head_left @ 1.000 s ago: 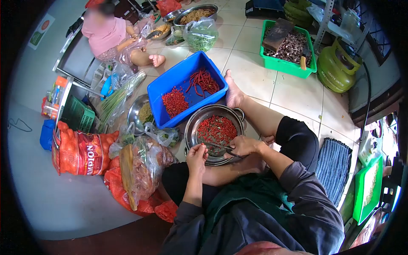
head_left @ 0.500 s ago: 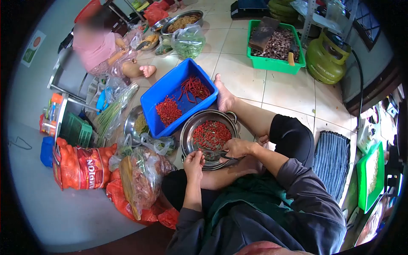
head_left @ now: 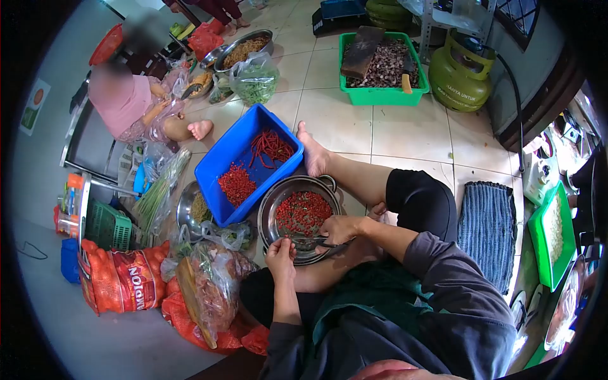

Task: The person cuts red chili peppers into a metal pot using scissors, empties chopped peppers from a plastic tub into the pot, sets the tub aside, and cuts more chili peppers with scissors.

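My right hand (head_left: 340, 229) is closed around the dark handles of what look like scissors (head_left: 324, 243), their blades pointing left over the near rim of a steel pot (head_left: 266, 212). Chopped red chili pieces (head_left: 303, 213) cover the bottom of this pot, which stands by my folded leg. At the pot's near left edge, my left hand (head_left: 280, 258) has its fingertips pinched together; whatever sits between them is too small to make out. Touching the pot's far left side is a blue tub (head_left: 214, 158), with whole red chilies (head_left: 272, 148) and a heap of cut chilies (head_left: 236, 185).
Bagged food (head_left: 215, 285) and a red mesh sack (head_left: 130, 275) lie to my left. Another person (head_left: 123, 104) sits at far left. Ahead are a green tray (head_left: 386, 95) of chopped pieces and a gas cylinder (head_left: 461, 79). A blue mat (head_left: 486, 231) lies right.
The view has shifted, so most things appear further left. Both hands stay at the pot's near rim in nearly the same pose. Another person's legs now show at the top.
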A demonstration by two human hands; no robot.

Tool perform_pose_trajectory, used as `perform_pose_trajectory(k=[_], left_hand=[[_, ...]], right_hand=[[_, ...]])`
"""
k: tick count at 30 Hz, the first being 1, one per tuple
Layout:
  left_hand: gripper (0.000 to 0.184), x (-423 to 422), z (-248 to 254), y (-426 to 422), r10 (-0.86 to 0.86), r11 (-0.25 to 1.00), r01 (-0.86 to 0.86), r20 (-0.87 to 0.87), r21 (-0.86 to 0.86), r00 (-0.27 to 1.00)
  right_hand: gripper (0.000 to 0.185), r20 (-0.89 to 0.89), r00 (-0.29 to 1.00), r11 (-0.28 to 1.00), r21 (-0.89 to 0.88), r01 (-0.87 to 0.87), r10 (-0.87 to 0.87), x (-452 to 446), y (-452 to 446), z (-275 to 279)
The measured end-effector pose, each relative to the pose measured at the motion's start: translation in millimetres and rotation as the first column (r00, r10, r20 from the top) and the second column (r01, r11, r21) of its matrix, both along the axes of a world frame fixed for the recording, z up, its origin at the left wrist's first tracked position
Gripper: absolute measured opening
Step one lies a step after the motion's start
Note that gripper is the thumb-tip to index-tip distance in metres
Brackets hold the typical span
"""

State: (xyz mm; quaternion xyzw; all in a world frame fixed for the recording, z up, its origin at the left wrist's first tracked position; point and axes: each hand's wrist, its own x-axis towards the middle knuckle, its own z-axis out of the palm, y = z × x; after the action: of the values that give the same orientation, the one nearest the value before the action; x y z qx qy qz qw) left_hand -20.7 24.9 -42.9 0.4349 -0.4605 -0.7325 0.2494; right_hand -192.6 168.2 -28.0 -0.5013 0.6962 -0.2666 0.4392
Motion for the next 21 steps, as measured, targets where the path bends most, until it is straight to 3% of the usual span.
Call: perform_pose_trajectory(k=[7,10,16,21], left_hand=[[0.009,-1.3,3.0,1.5,-0.029,0.999,0.029,0.001,-0.017,1.0],[0.008,-0.4,0.6,-0.4,-0.041,0.999,0.041,-0.019,0.003,0.999],[0.008,1.2,0.2,-2.9,0.014,0.999,-0.012,-0.028,0.044,1.0],[0.009,1.0,1.0,1.2,-0.025,0.999,0.027,0.056,-0.035,0.998]], right_hand=[[0.061,-0.028,1.0,0.998,-0.064,0.006,-0.008,-4.3,-0.9,-8.7],[0.06,-0.152,0.988,0.985,-0.168,-0.027,0.001,-5.3,-1.7,-12.4],[0.06,-0.02,1.0,1.0,-0.019,0.005,-0.005,-8.0,2.7,7.3],[0.063,-0.048,0.999,0.999,0.038,0.002,0.0,-2.3,5.6,13.8]])
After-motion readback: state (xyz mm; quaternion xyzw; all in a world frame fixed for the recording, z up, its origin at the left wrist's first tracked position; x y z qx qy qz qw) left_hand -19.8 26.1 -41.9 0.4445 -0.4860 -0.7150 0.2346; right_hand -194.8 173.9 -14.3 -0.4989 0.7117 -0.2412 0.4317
